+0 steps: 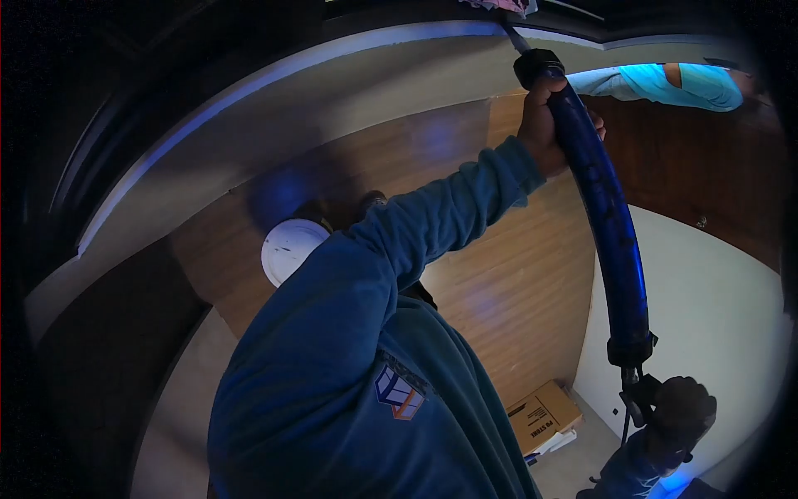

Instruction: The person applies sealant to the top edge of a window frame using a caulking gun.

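A long sealant gun [611, 224] with a shiny blue barrel runs from the top of the view to the lower right. My left hand [549, 121] is wrapped round the barrel just behind its black front cap. The pale nozzle [517, 38] points at the dark frame [465, 10], its tip right at the pale strip [349, 51] along the edge. At the rear end, my right hand [683, 412] is closed on the trigger handle [638, 397]. Smudges mark the barrel.
A white round lid or bucket top [291, 248] stands on the wood-look floor [490, 274] beside my body. A cardboard box [544, 416] sits by the white wall [698, 308]. Part of another person in turquoise [677, 85] shows at upper right. Something pink [511, 7] lies at the top.
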### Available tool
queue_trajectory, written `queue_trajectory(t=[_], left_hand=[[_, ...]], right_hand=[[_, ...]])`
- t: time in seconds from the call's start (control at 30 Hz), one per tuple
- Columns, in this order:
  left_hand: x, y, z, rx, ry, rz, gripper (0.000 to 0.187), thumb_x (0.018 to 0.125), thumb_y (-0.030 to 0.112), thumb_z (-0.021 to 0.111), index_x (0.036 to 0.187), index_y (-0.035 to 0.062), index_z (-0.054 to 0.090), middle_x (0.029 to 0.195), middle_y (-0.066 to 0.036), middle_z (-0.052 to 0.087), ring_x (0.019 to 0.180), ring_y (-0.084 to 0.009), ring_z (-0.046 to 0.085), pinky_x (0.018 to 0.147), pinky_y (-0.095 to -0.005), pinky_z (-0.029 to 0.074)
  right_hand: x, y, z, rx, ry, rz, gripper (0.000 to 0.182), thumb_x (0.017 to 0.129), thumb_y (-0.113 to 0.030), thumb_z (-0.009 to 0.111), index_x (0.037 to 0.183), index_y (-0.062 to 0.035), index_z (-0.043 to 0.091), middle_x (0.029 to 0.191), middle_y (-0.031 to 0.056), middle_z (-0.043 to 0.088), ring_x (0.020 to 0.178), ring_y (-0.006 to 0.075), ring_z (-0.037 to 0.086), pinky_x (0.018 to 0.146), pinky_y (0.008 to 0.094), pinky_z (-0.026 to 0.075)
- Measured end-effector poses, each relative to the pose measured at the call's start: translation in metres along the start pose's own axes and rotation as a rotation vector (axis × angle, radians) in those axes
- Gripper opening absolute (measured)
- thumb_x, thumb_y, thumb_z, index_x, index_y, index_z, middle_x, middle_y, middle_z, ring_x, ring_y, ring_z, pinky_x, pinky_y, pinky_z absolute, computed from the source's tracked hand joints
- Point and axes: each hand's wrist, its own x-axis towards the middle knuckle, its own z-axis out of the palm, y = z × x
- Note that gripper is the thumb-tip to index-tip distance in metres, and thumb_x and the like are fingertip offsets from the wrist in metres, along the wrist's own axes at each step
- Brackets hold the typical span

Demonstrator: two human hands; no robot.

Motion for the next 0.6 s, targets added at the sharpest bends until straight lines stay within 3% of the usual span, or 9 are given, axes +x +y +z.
queue_trajectory(t=[0.1, 0.17, 0.2, 0.23, 0.3, 0.33, 0.43, 0.53, 0.6], left_hand=[[0.004, 0.000, -0.004, -0.074, -0.063, -0.023, 0.067, 0.068, 0.053, 0.060, 0.104, -0.0037, 0.050, 0.080, -0.018, 0.060, 0.080, -0.0299, 0.060, 0.080, -0.0448, 0.049], [0.002, 0.003, 0.001, -0.078, -0.044, -0.026, 0.066, 0.068, 0.052, 0.061, 0.103, -0.0037, 0.049, 0.080, -0.018, 0.060, 0.080, -0.0307, 0.060, 0.080, -0.0449, 0.049], [0.000, 0.003, 0.004, -0.090, -0.022, -0.028, 0.065, 0.069, 0.051, 0.061, 0.102, -0.0037, 0.049, 0.080, -0.019, 0.059, 0.079, -0.0314, 0.060, 0.080, -0.0451, 0.049], [-0.001, 0.003, 0.007, -0.115, 0.025, 0.002, 0.064, 0.069, 0.049, 0.062, 0.101, -0.0041, 0.048, 0.081, -0.021, 0.058, 0.078, -0.0319, 0.059, 0.081, -0.0452, 0.049], [-0.002, 0.001, 0.009, -0.106, 0.042, 0.009, 0.064, 0.069, 0.049, 0.062, 0.101, -0.0043, 0.047, 0.081, -0.021, 0.058, 0.078, -0.0322, 0.059, 0.082, -0.0456, 0.049], [-0.002, 0.004, 0.010, -0.095, 0.054, 0.024, 0.064, 0.069, 0.048, 0.063, 0.101, -0.0046, 0.047, 0.082, -0.021, 0.057, 0.078, -0.0325, 0.059, 0.082, -0.0461, 0.049], [0.005, 0.005, -0.001, -0.138, -0.051, -0.010, 0.067, 0.068, 0.048, 0.063, 0.104, -0.0059, 0.044, 0.084, -0.021, 0.057, 0.081, -0.0332, 0.058, 0.083, -0.0473, 0.048], [0.005, 0.006, 0.001, -0.151, -0.051, 0.011, 0.068, 0.068, 0.047, 0.063, 0.105, -0.0066, 0.044, 0.084, -0.022, 0.056, 0.082, -0.0337, 0.057, 0.084, -0.0481, 0.047], [-0.002, 0.009, 0.010, -0.161, 0.009, 0.018, 0.068, 0.068, 0.047, 0.063, 0.105, -0.0060, 0.043, 0.085, -0.022, 0.055, 0.082, -0.0340, 0.057, 0.084, -0.0487, 0.047]], right_hand=[[-0.007, -0.001, 0.001, -0.012, 0.035, 0.052, 0.035, 0.074, -0.026, 0.071, 0.092, -0.0026, 0.052, 0.087, 0.0129, 0.059, 0.078, 0.0264, 0.060, 0.069, 0.0357, 0.050], [-0.004, -0.010, 0.003, 0.089, -0.390, -0.042, 0.036, 0.083, -0.033, 0.064, 0.098, -0.0010, 0.054, 0.095, 0.0165, 0.058, 0.094, 0.0278, 0.060, 0.080, 0.0423, 0.051], [-0.004, -0.017, 0.017, 0.202, -0.454, -0.296, 0.053, 0.073, -0.044, 0.074, 0.098, -0.0036, 0.050, 0.092, 0.0113, 0.054, 0.087, 0.0247, 0.057, 0.076, 0.0397, 0.049], [-0.006, -0.015, 0.019, 0.202, -0.452, -0.293, 0.053, 0.073, -0.044, 0.074, 0.098, -0.0036, 0.050, 0.092, 0.0113, 0.054, 0.087, 0.0247, 0.057, 0.076, 0.0397, 0.049], [-0.007, -0.007, 0.019, 0.230, -0.294, -0.236, 0.051, 0.070, -0.046, 0.071, 0.090, -0.0069, 0.044, 0.077, 0.0033, 0.040, 0.069, 0.0152, 0.041, 0.054, 0.0292, 0.041], [-0.009, -0.010, 0.022, 0.231, -0.298, -0.247, 0.051, 0.070, -0.046, 0.071, 0.090, -0.0069, 0.044, 0.077, 0.0033, 0.040, 0.069, 0.0152, 0.041, 0.054, 0.0292, 0.041], [-0.019, -0.019, 0.035, 0.248, -0.202, -0.255, 0.019, 0.089, -0.022, 0.053, 0.081, -0.0092, 0.041, 0.072, 0.0010, 0.039, 0.067, 0.0142, 0.037, 0.055, 0.0278, 0.036], [-0.010, -0.007, 0.020, 0.334, -0.336, -0.313, 0.023, 0.090, -0.027, 0.054, 0.081, -0.0098, 0.041, 0.073, 0.0008, 0.038, 0.066, 0.0143, 0.036, 0.057, 0.0284, 0.034], [-0.017, -0.018, 0.025, 0.259, -0.256, -0.281, 0.032, 0.089, -0.037, 0.056, 0.082, -0.0095, 0.041, 0.073, 0.0014, 0.038, 0.066, 0.0146, 0.035, 0.059, 0.0295, 0.033]])
